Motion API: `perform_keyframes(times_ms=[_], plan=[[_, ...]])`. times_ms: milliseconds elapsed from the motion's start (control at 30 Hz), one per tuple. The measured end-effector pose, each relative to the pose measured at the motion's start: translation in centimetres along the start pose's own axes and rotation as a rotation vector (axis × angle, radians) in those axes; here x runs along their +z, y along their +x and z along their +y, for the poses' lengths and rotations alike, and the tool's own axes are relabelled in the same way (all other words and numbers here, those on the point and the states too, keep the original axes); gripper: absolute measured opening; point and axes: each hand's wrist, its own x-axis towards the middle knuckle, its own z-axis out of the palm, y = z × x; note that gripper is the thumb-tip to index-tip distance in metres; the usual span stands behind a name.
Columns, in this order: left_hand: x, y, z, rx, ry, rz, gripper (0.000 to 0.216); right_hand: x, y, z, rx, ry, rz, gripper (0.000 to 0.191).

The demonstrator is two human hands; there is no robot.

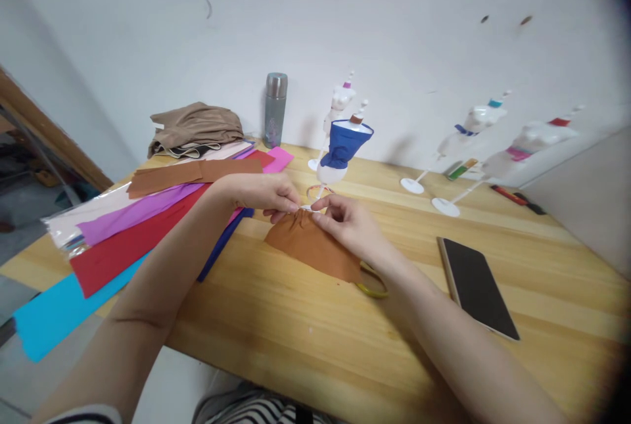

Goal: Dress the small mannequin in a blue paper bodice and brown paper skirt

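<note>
A piece of brown fabric [315,248], gathered into pleats along its top edge, lies fanned out on the wooden table. My left hand [274,196] pinches that edge at its left end. At the other end my right hand [346,220] grips the same edge between thumb and fingers. Just behind my hands stands a small white mannequin with blue fabric [340,142] wrapped around its torso and a brown band at its neck. Yellow scissor-like handles [373,282] stick out from under the fabric, the rest hidden.
Strips of coloured fabric [133,240] and a folded brown cloth [197,125] cover the table's left. A thermos [276,110] stands by the wall. More small mannequins [517,151] stand at the back right, above a dark phone or tablet [478,286].
</note>
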Motion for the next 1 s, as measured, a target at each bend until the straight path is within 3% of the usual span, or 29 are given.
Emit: perform_keyframes(times_ms=[300,500,800,1000], plan=[[-0.4,-1.2,1.2,0.024,0.02,0.074,0.029,-0.5,-0.2,-0.8,-0.051,0.0,-0.016,0.019],[-0.3,-1.0,1.0,0.091,0.031,0.06,0.03,-0.2,-0.7,-1.3,-0.104,0.016,-0.064,0.016],[-0.4,-1.3,1.7,0.076,0.051,0.077,0.03,-0.3,-0.8,-1.3,-0.12,0.026,-0.087,0.022],[-0.4,-1.3,1.6,0.076,0.054,0.072,0.03,-0.2,-0.9,-1.4,-0.148,0.053,-0.029,0.03]])
